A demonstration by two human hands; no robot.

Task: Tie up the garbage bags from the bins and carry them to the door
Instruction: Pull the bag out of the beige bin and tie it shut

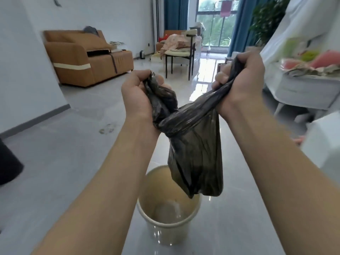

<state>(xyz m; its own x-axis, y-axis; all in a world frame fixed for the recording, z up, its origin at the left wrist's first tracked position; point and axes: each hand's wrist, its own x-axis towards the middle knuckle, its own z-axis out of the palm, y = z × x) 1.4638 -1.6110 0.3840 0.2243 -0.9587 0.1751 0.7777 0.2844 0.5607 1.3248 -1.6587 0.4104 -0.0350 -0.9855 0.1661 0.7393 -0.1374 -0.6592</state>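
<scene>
A dark, half-transparent garbage bag hangs in the air above a cream round bin that stands on the grey floor. The bag's two top ends cross in a knot at its neck. My left hand is closed around the left end. My right hand grips the right end, pulled taut up and to the right. The bag's bottom dangles just over the bin's rim. The bin's inside looks bare.
A brown sofa stands at the back left against the white wall. A chair piled with cloth sits ahead near the window. A white table with clutter is at the right. A dark object lies at the left edge.
</scene>
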